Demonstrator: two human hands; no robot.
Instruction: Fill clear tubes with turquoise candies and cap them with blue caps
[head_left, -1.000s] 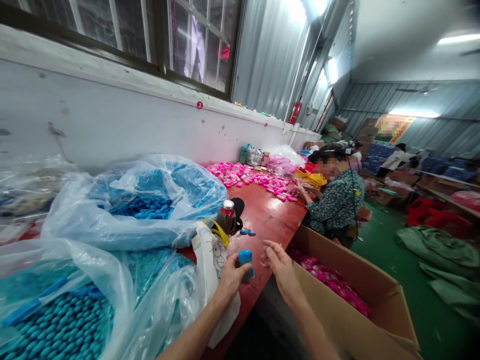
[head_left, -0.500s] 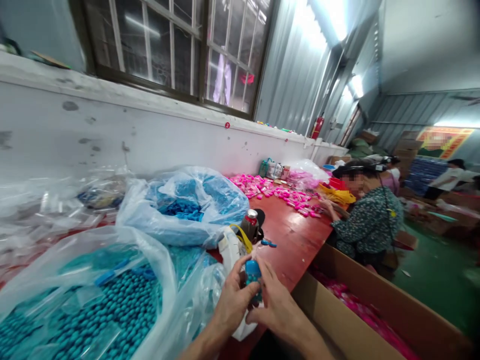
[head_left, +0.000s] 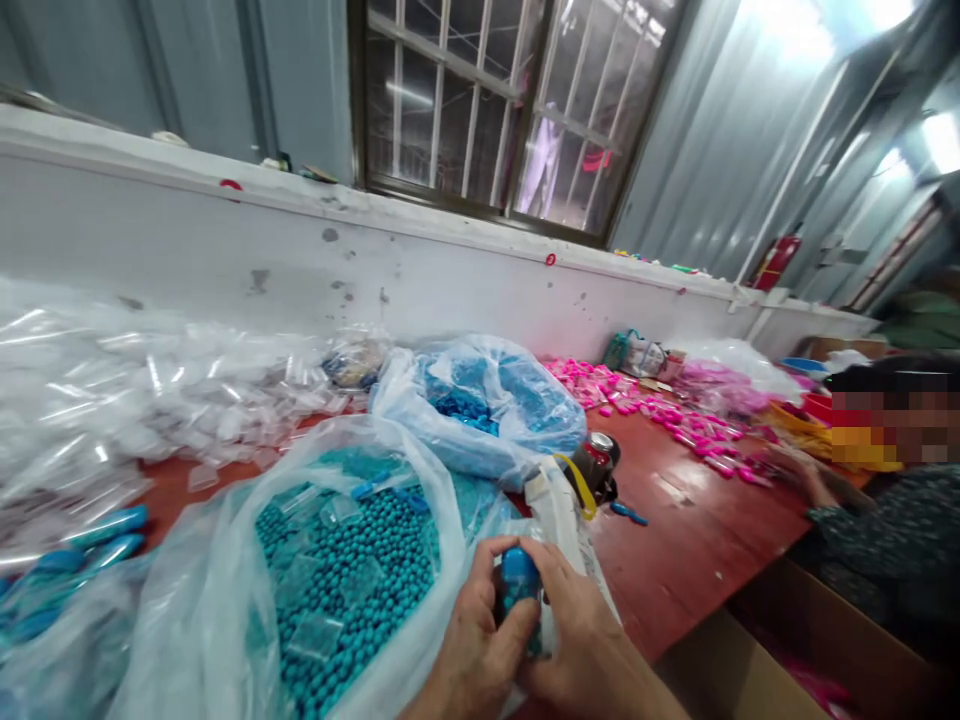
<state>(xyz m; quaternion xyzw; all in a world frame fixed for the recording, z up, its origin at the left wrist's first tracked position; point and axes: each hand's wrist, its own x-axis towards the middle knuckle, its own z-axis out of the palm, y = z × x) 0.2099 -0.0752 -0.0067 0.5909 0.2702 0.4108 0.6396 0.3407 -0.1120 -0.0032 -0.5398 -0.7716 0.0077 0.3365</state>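
Between my hands is a small clear container with a blue cap [head_left: 519, 568], held upright, with teal contents partly showing below the cap. My left hand [head_left: 480, 625] is closed around its left side, thumb across the front. My right hand [head_left: 577, 630] closes on it from the right, fingers near the cap. Just left of them, an open plastic bag [head_left: 442, 500] holds teal beads [head_left: 341, 580] with several clear plastic pieces lying on top. Behind the hands lies a white bag [head_left: 559, 505] with a yellow strap [head_left: 581, 487].
A second bag [head_left: 551, 430] holds blue pieces. Clear plastic pieces [head_left: 225, 400] are heaped at left, near blue-capped tubes [head_left: 112, 530]. A dark flask [head_left: 598, 460] and pink items [head_left: 697, 425] stand on the red table [head_left: 660, 560]. A cardboard box [head_left: 720, 660] and another person [head_left: 900, 530] are at right.
The view has swung left, so the bags and table appear farther right and more of the clear plastic heap shows. Both hands stay on the container.
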